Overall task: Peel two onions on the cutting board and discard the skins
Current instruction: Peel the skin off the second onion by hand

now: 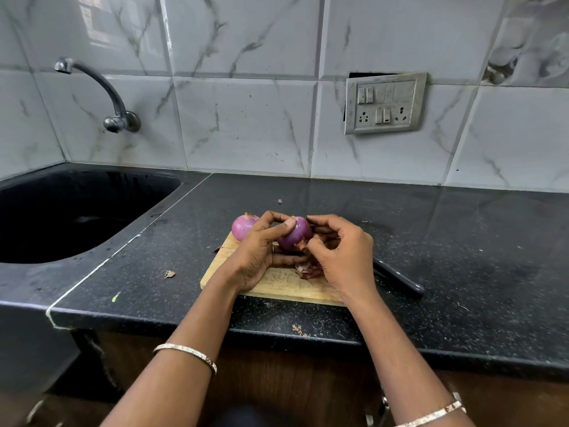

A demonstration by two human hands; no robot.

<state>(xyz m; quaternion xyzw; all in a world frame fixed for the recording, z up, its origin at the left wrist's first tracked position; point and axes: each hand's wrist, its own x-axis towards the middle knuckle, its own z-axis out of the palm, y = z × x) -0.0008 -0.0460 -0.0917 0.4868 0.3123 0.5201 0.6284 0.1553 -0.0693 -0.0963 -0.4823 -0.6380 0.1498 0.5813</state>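
Left hand (257, 248) is gripping the centre onion (295, 236); right hand (341, 252) is pinching its skin (303, 245), which probably needs pulling off next.

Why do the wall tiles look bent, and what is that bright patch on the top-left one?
Head view: the wide-angle lens bows the wall tiles and the counter edge. Head view again: the bright patch is a reflection on glossy tile. The onion mid-frame is sharp, and shadows are soft.

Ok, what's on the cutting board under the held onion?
Loose reddish skins lie on the cutting board. The left hand and right hand cover the rest beneath the onion.
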